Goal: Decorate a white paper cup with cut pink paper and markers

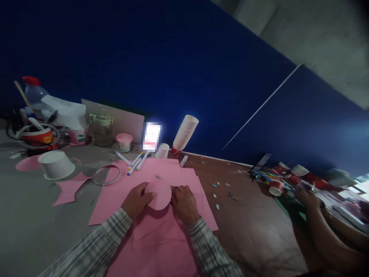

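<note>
A round pink paper disc (158, 195) is pinched at its left edge between the thumb and fingers of my left hand (137, 201). At the disc's right edge, my right hand (185, 204) is closed around the dark handles of what look like scissors (158, 177). Only the thin metal tips show above the disc; the rest is hidden behind the paper and my fingers. Both hands are over a stack of pink paper sheets (167, 165). Several marker pens (134, 163) lie at the stack's far edge.
A stack of paper cups (184, 132) leans beyond the sheets. A white tub (56, 164), a ring (106, 175) and a pink offcut (70, 188) lie left. Paper scraps (217, 207) dot the brown table (248, 227). Another person's arms (325, 223) reach in at right.
</note>
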Motion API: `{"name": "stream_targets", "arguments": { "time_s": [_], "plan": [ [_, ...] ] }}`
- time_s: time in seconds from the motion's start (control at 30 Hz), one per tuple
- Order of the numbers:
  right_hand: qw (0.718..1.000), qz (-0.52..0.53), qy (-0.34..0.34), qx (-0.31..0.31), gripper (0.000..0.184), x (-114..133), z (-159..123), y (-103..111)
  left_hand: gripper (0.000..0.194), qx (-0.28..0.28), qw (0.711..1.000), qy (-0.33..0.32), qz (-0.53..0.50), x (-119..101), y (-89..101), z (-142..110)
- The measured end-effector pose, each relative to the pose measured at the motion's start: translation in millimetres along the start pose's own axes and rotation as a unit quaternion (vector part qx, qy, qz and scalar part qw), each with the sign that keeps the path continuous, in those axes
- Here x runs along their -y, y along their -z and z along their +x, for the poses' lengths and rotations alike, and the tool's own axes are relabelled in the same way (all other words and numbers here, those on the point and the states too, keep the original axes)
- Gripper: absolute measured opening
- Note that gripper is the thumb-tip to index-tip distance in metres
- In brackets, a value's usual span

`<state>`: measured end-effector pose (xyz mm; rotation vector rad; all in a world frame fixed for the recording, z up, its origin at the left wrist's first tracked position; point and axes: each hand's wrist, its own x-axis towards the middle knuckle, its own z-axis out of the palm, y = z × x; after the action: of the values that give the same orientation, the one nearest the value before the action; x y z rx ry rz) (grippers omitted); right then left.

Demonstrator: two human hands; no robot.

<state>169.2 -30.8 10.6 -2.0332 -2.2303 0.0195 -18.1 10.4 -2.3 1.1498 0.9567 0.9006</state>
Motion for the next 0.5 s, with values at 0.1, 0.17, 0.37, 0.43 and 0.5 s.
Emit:
{"name": "stream_targets", "arguments": {
  "time_s": [0.1, 0.17, 0.37, 0.43, 0.5],
  "plan": [
    [1.0, 0.005, 0.002, -0.007, 0.029, -1, -1, 0, 0.029, -0.005, 1.0, -0.003, 0.031, -2, -1.4, -1],
    [1.0, 0.002, 0.002, -0.008, 0.03, -1, -2, -1, 0.027, -0.021, 0.998, -0.005, 0.054, -1, -1.2, -1],
    [1.0, -0.011, 0.005, -0.027, 0.036, 0, -2, -6, 0.023, -0.071, 0.996, -0.006, 0.054, 12, 0.4, 2],
    [1.0, -0.007, 0.008, -0.024, 0.036, 0, -1, -6, 0.023, -0.06, 0.998, 0.015, 0.029, 16, -1.0, 2],
    [1.0, 0.002, 0.007, -0.015, 0.032, 1, -1, -5, 0.025, -0.041, 0.999, 0.027, -0.011, 20, -2.6, 3]
  ]
}}
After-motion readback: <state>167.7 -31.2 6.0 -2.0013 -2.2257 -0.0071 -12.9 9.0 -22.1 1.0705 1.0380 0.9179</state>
